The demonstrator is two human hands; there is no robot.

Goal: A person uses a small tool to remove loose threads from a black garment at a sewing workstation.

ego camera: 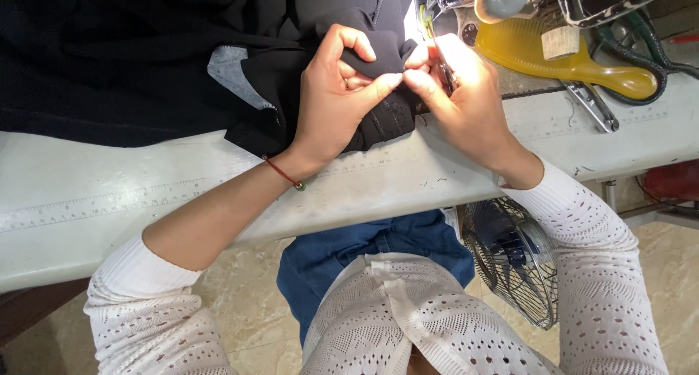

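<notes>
Black fabric [145, 62], yellow tray [539, 51]

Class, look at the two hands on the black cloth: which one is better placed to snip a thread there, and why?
Probably the right hand: it already holds small snips at the fold of black cloth, while the left hand pinches that fold steady.

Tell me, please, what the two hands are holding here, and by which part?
Both hands pinch the black fabric at a folded edge: left hand with thumb and fingers, right hand at the same fold, also holding a small metal tool, possibly snips.
</notes>
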